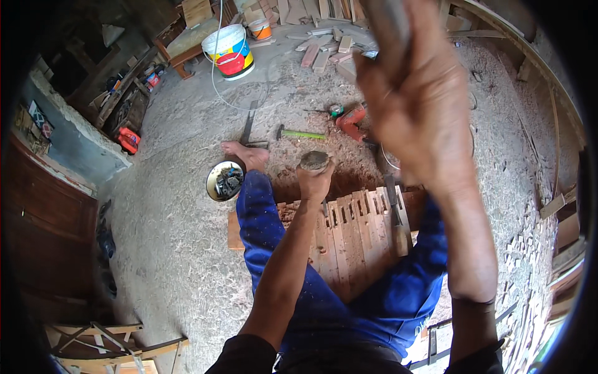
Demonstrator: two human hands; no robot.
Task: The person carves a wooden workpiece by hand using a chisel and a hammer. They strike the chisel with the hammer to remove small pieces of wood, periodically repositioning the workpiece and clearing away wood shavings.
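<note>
My left hand (315, 182) is wrapped round the handle of a chisel (314, 161), whose worn, flattened top faces up. Its narrow blade points down at a row of wooden strips (349, 240) between my legs. Several of these strips have slots cut near their far ends, with shavings scattered over them. Raised high on the right and smeared by motion, my right hand (430, 112) closes round a thick wooden club (387, 31) that the upper edge cuts off. A second chisel (394, 202) lies across the strips' right side.
Beyond the strips lie a hammer with a yellow-green handle (303, 134) and a red power tool (352, 123). A bowl of metal parts (225, 181) sits by my left foot. Farther off stand a paint bucket (229, 53) and a pile of wood offcuts (327, 50).
</note>
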